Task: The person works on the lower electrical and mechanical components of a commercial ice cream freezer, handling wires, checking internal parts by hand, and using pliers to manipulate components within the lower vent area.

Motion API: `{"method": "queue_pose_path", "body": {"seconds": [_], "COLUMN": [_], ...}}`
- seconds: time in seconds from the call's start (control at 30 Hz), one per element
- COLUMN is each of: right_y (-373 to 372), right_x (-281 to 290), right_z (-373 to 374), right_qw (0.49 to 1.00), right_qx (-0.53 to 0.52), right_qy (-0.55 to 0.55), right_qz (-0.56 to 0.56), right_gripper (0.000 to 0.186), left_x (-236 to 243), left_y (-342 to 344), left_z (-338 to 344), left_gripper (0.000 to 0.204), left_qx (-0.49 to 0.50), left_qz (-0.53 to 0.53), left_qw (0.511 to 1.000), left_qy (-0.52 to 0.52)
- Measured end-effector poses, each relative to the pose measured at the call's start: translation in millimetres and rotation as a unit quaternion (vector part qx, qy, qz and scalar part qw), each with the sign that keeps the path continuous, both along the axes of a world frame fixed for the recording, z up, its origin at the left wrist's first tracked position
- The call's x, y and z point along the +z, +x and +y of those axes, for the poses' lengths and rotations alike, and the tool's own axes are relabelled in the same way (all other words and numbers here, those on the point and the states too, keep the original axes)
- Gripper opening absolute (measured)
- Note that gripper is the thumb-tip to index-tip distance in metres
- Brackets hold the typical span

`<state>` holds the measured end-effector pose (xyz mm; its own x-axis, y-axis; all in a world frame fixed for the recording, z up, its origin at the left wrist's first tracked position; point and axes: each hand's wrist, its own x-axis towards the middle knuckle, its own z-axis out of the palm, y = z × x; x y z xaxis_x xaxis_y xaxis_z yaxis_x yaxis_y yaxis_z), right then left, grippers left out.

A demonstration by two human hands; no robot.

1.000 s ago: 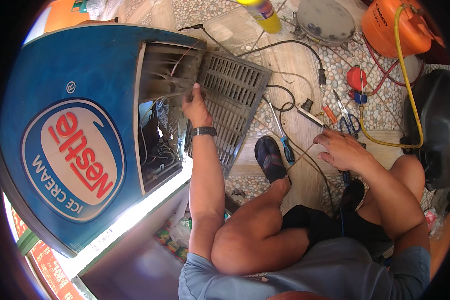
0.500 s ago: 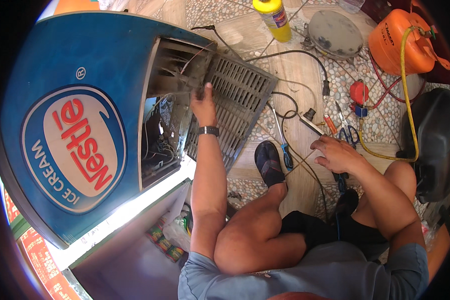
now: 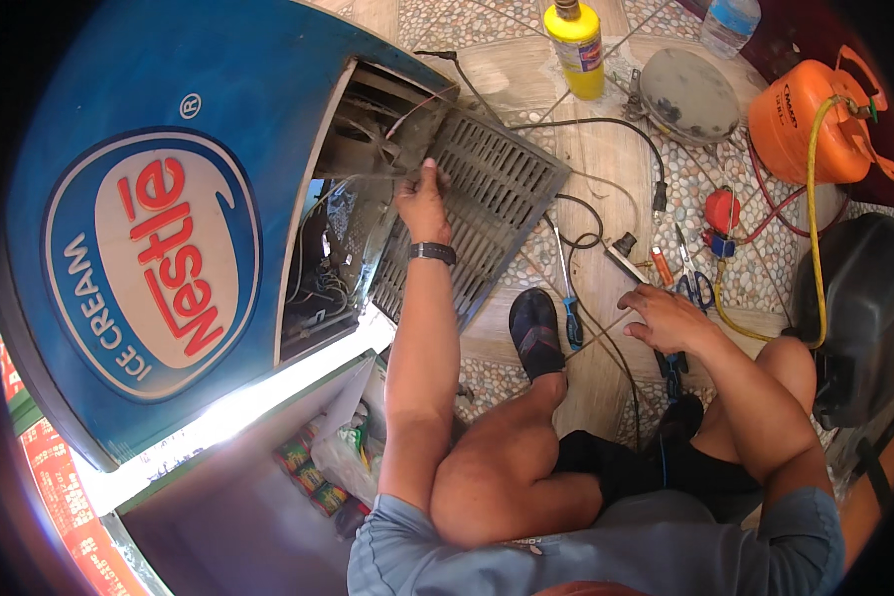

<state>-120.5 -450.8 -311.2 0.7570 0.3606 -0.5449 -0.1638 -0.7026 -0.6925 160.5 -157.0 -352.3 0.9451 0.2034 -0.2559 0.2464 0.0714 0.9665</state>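
My left hand (image 3: pixel 423 202) is at the open compartment of a blue cooler (image 3: pixel 79 194), thumb up beside a dusty grey plate (image 3: pixel 417 134); its fingers curl out of sight around a part I cannot make out. Wires and tubing (image 3: pixel 318 293) show inside. A slotted grille (image 3: pixel 502 174) leans out to the right of the opening. My right hand (image 3: pixel 651 313) hovers with fingers apart by a dark-tipped bar (image 3: pixel 626 263), scissors (image 3: pixel 695 289) and an orange small item (image 3: pixel 663 265). A blue-handled screwdriver (image 3: pixel 572 318) and pliers (image 3: pixel 673 377) lie nearby.
Cables cross the tiled floor (image 3: pixel 596 79). A yellow canister (image 3: pixel 576 55), a round grey disc (image 3: pixel 687 94), a water bottle (image 3: pixel 730 30), an orange tank (image 3: pixel 805 129) with hoses, a red gauge (image 3: pixel 722 212) and a black case (image 3: pixel 854 318) surround me. An open bin (image 3: pixel 219 517) sits lower left.
The view has shifted, so the cooler and floor items sit further right in the picture. Both hands keep much the same poses, left at the opening, right over the tools.
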Motion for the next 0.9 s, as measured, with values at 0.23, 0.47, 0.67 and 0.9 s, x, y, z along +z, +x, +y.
{"method": "queue_pose_path", "body": {"seconds": [0.23, 0.47, 0.67, 0.9], "right_y": [3, 8, 6, 8], "right_x": [0, -1, -4, -5], "right_z": [5, 12, 11, 8], "right_qw": [1.0, 0.999, 0.999, 0.999], "right_qx": [0.014, 0.03, 0.033, 0.027], "right_qy": [-0.001, 0.007, 0.005, 0.012], "right_qz": [0.022, 0.021, 0.021, 0.022], "right_gripper": [0.043, 0.042, 0.042, 0.041], "left_x": [6, 4, 17, 22], "left_y": [-2, -1, 4, 9], "left_z": [1, 7, -4, -5], "left_gripper": [0.053, 0.063, 0.065, 0.053], "left_qx": [0.0, -0.042, 0.016, 0.057], "left_qz": [-0.051, -0.094, -0.055, -0.035], "left_qw": [0.999, 0.969, 0.996, 0.994], "left_qy": [-0.011, 0.223, 0.064, -0.088]}}
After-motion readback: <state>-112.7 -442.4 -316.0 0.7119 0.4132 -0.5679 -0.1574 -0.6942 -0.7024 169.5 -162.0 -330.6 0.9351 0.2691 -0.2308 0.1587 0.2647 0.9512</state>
